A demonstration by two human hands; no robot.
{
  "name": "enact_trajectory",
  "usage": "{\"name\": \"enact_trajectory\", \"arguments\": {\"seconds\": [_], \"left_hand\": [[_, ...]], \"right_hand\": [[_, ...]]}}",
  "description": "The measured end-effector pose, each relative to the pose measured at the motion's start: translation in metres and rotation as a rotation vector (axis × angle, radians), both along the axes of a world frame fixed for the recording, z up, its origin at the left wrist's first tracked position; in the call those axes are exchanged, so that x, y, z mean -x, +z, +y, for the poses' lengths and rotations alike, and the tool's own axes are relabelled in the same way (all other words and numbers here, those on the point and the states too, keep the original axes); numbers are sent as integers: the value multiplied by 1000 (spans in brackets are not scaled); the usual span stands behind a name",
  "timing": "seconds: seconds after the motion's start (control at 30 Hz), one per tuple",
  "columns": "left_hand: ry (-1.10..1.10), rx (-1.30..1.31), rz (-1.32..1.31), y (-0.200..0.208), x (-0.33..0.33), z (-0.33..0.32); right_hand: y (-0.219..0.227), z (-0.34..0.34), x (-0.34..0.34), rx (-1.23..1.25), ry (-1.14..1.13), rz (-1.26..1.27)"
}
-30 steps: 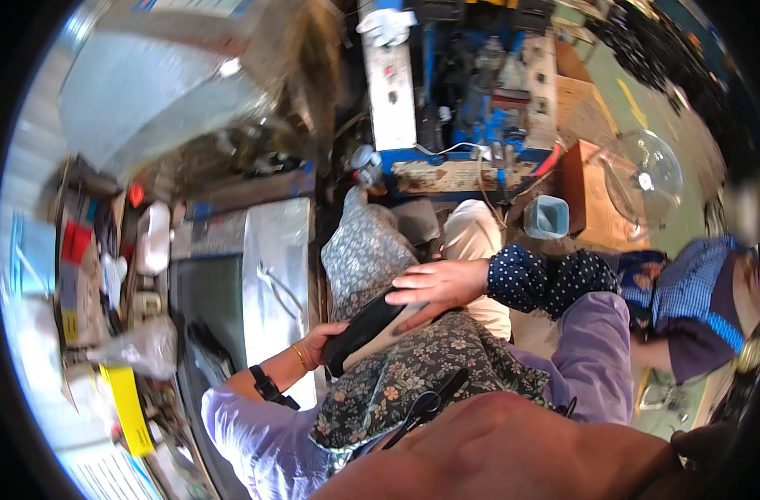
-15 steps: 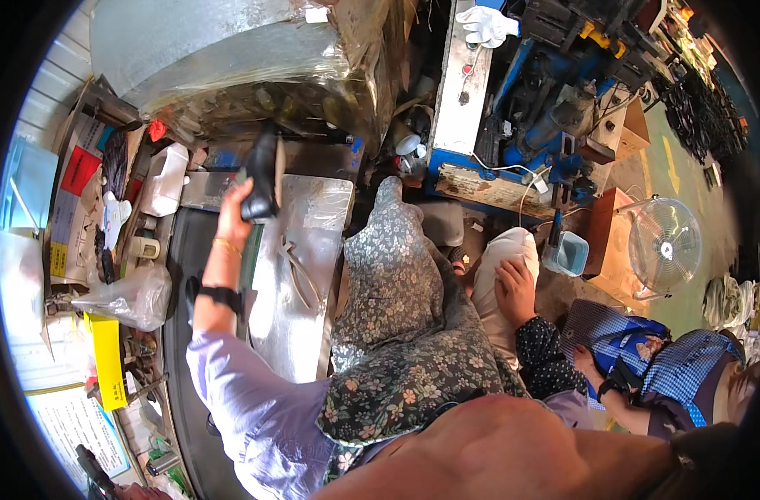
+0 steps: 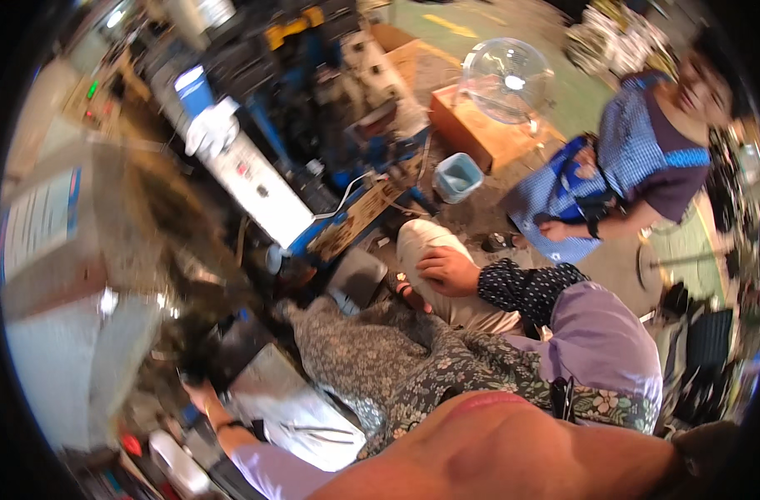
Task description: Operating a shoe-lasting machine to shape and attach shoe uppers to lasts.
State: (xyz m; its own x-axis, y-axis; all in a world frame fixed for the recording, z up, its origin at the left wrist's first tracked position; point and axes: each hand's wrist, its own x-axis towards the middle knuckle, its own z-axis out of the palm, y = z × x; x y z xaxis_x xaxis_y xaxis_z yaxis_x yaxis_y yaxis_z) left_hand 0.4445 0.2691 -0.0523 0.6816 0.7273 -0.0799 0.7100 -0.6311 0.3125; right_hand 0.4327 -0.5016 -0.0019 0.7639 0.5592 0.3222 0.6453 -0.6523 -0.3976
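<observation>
At the lower left, my left hand (image 3: 200, 395) is stretched out past the steel tabletop (image 3: 281, 392). Its fingers are closed on a dark shape, blurred here, that matches the black shoe (image 3: 200, 372) seen more plainly half a second ago. A pair of long-handled pliers (image 3: 326, 434) lies on the steel top beside my forearm. My right hand (image 3: 448, 272) rests on my knee, in beige trousers (image 3: 421, 240), with fingers stretched out and holding nothing. A flowered apron (image 3: 371, 342) covers my lap.
A blue-framed machine (image 3: 346, 212) stands ahead, with a white glove (image 3: 213, 129) on its light panel. Right of it are a light-blue bucket (image 3: 458, 177), an orange-brown box (image 3: 480, 125) and a round fan (image 3: 508, 79). A co-worker (image 3: 646, 167) in a checked apron is at the right.
The view has swung to the right, so the bench now sits lower left and the co-worker shows more fully. My left hand has reached farther out; my right hand stays on my knee.
</observation>
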Motion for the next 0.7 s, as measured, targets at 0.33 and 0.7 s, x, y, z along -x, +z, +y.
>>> {"name": "enact_trajectory", "arguments": {"seconds": [0.33,0.7], "left_hand": [[-395,689,-581,21,66,-244],[-851,-251,-147,56,103,-450]], "right_hand": [[-9,-18,4,-135,-24,-30],[-24,-54,9,-208,-30,-37]]}}
